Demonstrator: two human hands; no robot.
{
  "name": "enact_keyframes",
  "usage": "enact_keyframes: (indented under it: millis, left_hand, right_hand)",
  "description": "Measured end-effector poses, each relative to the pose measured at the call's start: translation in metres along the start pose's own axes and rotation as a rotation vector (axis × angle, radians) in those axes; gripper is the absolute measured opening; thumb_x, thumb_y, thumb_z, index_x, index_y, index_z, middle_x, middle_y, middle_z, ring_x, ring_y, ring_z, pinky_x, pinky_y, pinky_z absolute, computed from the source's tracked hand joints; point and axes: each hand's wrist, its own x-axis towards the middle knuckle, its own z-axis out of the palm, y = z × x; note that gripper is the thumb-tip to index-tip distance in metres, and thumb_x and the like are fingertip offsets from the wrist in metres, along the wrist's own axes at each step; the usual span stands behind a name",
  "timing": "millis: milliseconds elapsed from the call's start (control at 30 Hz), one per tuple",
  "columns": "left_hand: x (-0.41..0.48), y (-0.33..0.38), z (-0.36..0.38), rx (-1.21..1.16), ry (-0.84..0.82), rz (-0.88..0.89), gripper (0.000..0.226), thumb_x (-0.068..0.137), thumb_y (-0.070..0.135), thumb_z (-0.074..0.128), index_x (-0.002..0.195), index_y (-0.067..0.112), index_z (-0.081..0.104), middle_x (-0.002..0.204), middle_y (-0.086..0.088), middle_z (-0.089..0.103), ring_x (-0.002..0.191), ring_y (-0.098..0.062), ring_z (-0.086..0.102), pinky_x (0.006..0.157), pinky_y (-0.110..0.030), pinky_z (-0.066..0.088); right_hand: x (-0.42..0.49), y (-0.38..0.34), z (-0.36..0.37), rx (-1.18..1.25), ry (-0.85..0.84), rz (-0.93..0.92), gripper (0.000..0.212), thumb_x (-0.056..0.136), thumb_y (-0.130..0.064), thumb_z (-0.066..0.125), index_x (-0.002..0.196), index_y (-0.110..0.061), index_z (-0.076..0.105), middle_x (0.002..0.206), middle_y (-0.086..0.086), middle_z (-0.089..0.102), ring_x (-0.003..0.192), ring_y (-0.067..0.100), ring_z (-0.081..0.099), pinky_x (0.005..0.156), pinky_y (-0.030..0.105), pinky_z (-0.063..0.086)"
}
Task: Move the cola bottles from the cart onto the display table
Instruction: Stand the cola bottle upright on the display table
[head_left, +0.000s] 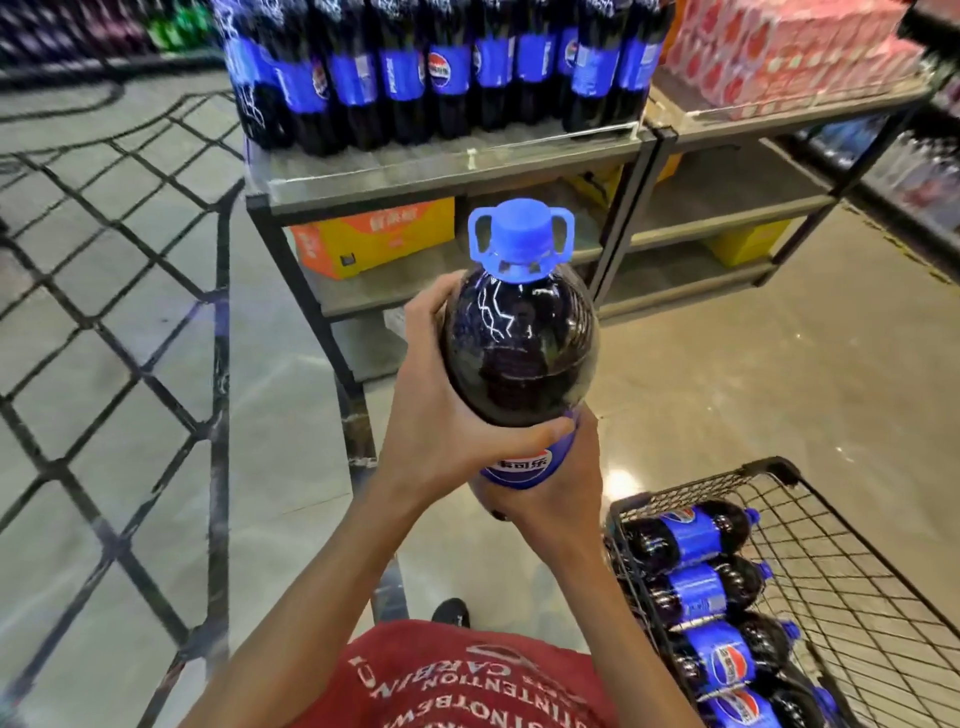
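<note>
A large cola bottle (519, 343) with a blue cap and blue carry handle is held upright in mid-air, in front of the display table (447, 166). My left hand (441, 415) wraps around its left side and shoulder. My right hand (561, 483) grips it lower, at the blue label and from underneath. Several more cola bottles (696, 587) lie on their sides in the black wire cart (831, 545) at the lower right. A row of cola bottles (447, 73) stands on the back of the display table, with bare surface along its front edge.
Yellow and orange cartons (374, 234) sit on the table's lower shelf. A neighbouring table to the right carries pink shrink-wrapped packs (779, 47). Another wire cart's side (130, 322) fills the left. The floor is grey tile.
</note>
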Motion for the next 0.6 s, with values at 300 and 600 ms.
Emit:
enact_keyframes:
  millis: [300, 600]
  left_hand:
    - [0.059, -0.035, -0.03, -0.005, 0.017, -0.042, 0.111, 0.051, 0.033, 0.093, 0.141, 0.017, 0.031, 0.14, 0.014, 0.044, 0.132, -0.006, 0.05, 0.103, -0.016, 0.043]
    - [0.153, -0.081, -0.019, 0.04, 0.038, -0.032, 0.118, 0.045, 0.026, 0.101, 0.14, 0.019, 0.031, 0.131, 0.041, 0.042, 0.129, 0.001, 0.05, 0.102, -0.012, 0.041]
  right_hand:
    - [0.06, 0.011, 0.052, 0.047, -0.051, 0.111, 0.107, 0.046, -0.039, 0.1, 0.136, -0.035, 0.042, 0.127, -0.007, 0.058, 0.112, 0.026, 0.064, 0.074, 0.055, 0.059]
    - [0.164, 0.024, 0.07, 0.056, -0.072, 0.106, 0.102, 0.046, -0.036, 0.098, 0.132, -0.033, 0.044, 0.127, -0.006, 0.059, 0.115, 0.022, 0.062, 0.086, 0.047, 0.059]
